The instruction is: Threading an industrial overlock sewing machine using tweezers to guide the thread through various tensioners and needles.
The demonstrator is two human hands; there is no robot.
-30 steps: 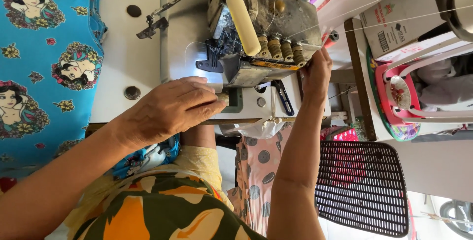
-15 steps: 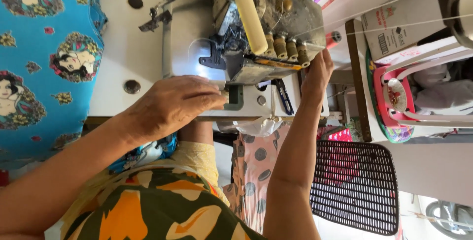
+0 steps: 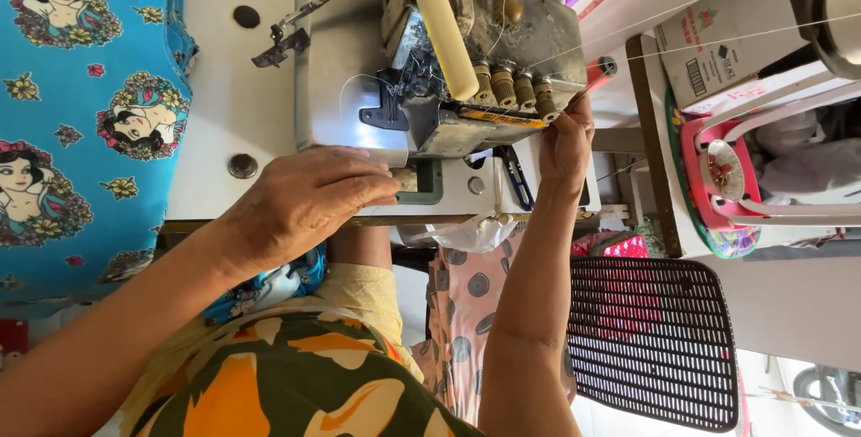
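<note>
The left hand (image 3: 309, 204), fingers curled, presses the grey metal overlock sewing machine (image 3: 448, 60) front. At 3 o'clock, the right hand (image 3: 565, 137) grips its side; blue printed cotton fabric (image 3: 81, 114) lies at 9 o'clock.

bright even daylight, soft shadows, sharp focus, whites slightly overexposed.

You are working with two hands, left hand (image 3: 305, 204) and right hand (image 3: 565, 141), at one sewing machine (image 3: 448, 69) sitting on one worktop (image 3: 224, 105). Four tension knobs (image 3: 513, 89) are showing along its front, one blue printed cloth (image 3: 81, 114) is lying beside it, and one black perforated pedal (image 3: 650, 338) is sitting below.
</note>
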